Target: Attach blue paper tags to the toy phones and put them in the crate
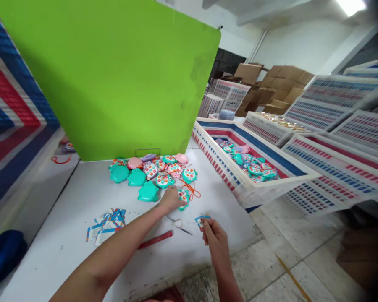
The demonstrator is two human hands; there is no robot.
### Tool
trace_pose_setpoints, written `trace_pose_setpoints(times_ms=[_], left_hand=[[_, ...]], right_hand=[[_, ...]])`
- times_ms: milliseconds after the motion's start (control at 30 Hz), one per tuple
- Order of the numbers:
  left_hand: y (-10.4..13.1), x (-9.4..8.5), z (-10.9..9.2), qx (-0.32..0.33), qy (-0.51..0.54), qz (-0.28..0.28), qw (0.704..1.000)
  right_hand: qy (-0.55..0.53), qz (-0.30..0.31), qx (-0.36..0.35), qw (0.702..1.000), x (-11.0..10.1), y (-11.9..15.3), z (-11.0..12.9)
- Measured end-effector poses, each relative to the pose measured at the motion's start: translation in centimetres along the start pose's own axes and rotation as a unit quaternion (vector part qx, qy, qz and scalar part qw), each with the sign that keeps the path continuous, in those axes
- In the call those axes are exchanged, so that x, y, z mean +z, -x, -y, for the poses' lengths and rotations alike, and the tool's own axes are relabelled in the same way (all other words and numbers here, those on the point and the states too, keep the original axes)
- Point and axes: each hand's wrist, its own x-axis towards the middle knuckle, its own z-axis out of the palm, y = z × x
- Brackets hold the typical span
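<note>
My left hand [171, 200] reaches across the white table, its fingers closed on the edge of a teal animal-shaped toy [184, 195] with coloured buttons on a white face. Nearer the table's right edge, my right hand [216, 237] pinches a small printed card [202, 220] in blue, white and orange. Beyond my left hand, several similar toys [136, 177] in teal, pink and purple lie in a cluster. An orange cord [192, 191] lies next to the gripped toy. Between my hands rest small scissors [178, 224] and some thin clear strands.
More printed cards [108, 226] lie in a loose pile on the left. A red strip [156, 240] is partly behind my left forearm. A green board [122, 79] stands at the back. To the right, a large white crate [244, 186] holds many toys, with stacked crates [321, 167] beyond.
</note>
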Motion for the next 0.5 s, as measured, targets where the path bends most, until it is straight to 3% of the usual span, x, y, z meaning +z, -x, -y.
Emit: trace_pose_setpoints(times_ms=[100, 233, 300, 400, 500], left_hand=[[0.9, -0.3, 0.3, -0.02, 0.043, 0.018, 0.999], [5.0, -0.2, 0.4, 0.003, 0.13, 0.01, 0.992], [7.5, 0.1, 0.4, 0.029, 0.256, -0.029, 0.966], [11.0, -0.2, 0.8, 0.022, 0.363, -0.084, 0.928], [13.9, -2.0, 1.8, 0.0, 0.417, -0.072, 0.906]], right_hand=[[0.002, -0.063, -0.024, 0.998, -0.2, -1.4, 0.1], [-0.039, -0.118, -0.052, 0.991, 1.7, -3.6, 1.4], [-0.052, -0.099, -0.068, 0.991, 3.8, -3.9, 2.4], [-0.034, -0.064, -0.108, 0.991, 7.1, -2.8, 4.0], [-0.018, -0.043, -0.152, 0.987, 9.5, -0.7, 5.1]])
